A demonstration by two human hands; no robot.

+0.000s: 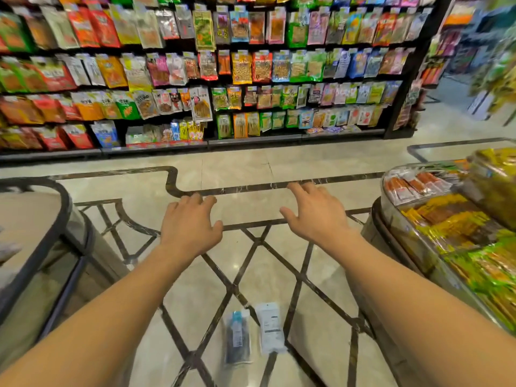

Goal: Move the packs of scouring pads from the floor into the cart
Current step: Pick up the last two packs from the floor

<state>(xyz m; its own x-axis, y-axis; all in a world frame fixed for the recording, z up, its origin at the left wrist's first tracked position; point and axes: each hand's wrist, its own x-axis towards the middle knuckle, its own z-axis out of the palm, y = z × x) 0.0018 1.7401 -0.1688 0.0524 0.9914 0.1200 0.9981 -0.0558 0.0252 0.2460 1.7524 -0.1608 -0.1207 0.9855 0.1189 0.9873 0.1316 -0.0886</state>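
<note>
Two scouring-pad packs, dark one (237,337) and white one (270,328), lie side by side on floor (251,174), long axes pointing away from you. Your left hand (190,227) and right hand (315,213) hover apart, fingers loose, gripping nothing. Right display bin (391,236) holds snack packets (446,219).

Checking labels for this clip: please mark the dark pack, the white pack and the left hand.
dark pack (237,337), head view, middle of its front
white pack (270,328), head view, middle of its label side
left hand (190,224), head view, back of the hand
</note>
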